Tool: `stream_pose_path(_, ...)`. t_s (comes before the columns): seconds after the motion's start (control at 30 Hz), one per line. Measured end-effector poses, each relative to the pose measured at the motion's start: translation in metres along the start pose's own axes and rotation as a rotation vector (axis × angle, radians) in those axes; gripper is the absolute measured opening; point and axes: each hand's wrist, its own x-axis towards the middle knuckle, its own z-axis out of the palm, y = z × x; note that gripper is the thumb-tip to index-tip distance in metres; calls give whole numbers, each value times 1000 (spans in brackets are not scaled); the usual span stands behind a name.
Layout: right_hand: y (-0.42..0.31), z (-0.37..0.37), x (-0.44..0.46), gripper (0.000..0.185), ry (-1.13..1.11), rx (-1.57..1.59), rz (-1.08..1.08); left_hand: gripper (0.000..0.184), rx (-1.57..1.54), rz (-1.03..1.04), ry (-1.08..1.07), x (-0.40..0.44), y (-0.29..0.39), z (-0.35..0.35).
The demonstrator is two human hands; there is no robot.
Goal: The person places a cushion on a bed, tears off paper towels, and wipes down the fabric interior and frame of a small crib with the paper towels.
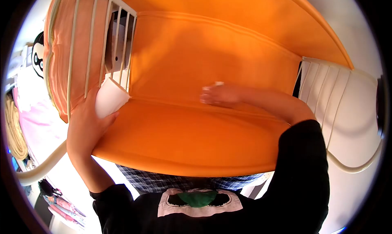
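Observation:
My left hand (85,125) is wrapped round a smooth white paper roll (111,98), at the left end of the orange seat (192,140). The roll is tilted, and its far end sits near the seat's back corner. My right hand (220,94) is over the crease where the seat meets the orange backrest (204,54). Its fingers are curled and slightly blurred. A small bit of white tissue (219,83) shows at the top of the fingers; most of it is hidden by the hand.
White metal bars (92,42) close the seat's left side, with an orange cushion (61,66) beyond. More thin bars (326,87) stand at the right. A curved pale tube (45,166) runs at the lower left. Pink fabric (36,115) and a penguin-like toy (38,56) lie farther left.

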Motion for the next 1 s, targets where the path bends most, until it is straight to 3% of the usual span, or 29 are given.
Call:
stream_pose_path(0.1, -7, 8, -118, 42, 9, 168, 2, 56, -30, -64, -34, -3, 6, 0)
stream_pose_path(0.17, -22, 6, -205, 38, -108, 50, 236, 55, -12, -38, -26, -3, 8, 0)
stream_pose_path(0.23, -30, 6, -281, 36, -216, -125, 317, 55, 6, -8, -11, -2, 9, 0)
stream_pose_path(0.3, -61, -22, -289, 29, -659, -100, 762, 55, 27, -2, -19, -1, 9, -1)
stream_pose_path(0.33, -66, -25, -287, 29, -657, -100, 770, 55, 24, 5, -17, -1, 10, -2)
stream_pose_path(0.4, -73, -28, -276, 20, -1000, -140, 1143, 56, 41, -6, -26, -1, 11, -2)
stream_pose_path(0.43, -69, -23, -274, 20, -999, -139, 1150, 56, 38, 0, -24, -1, 11, -1)
stream_pose_path(0.53, -36, 7, -252, 13, -588, -351, 1286, 57, 47, -17, -12, -2, 8, 0)
stream_pose_path(0.6, -72, -61, -145, 15, -331, -405, 1453, 59, 68, 1, -24, -1, 6, 0)
stream_pose_path(0.63, -70, -66, -123, 17, -95, -434, 1318, 59, 67, 10, -22, -2, 5, 0)
stream_pose_path(0.7, -58, -56, -97, 23, 288, -493, 717, 62, 84, 1, -34, -2, 6, 0)
stream_pose_path(0.77, -48, -41, -61, 29, 339, -455, 345, 63, 31, -23, -25, -1, 13, 1)
stream_pose_path(0.9, -18, -29, 18, 39, 263, -402, 204, 62, 38, -42, -80, 0, 10, -2)
stream_pose_path(0.97, 0, -21, 35, 39, 278, -710, 240, 63, 4, -34, -65, 0, 9, 0)
stream_pose_path(1.0, 8, -16, 26, 39, 282, -713, 252, 63, 6, -70, -87, 1, 9, 0)
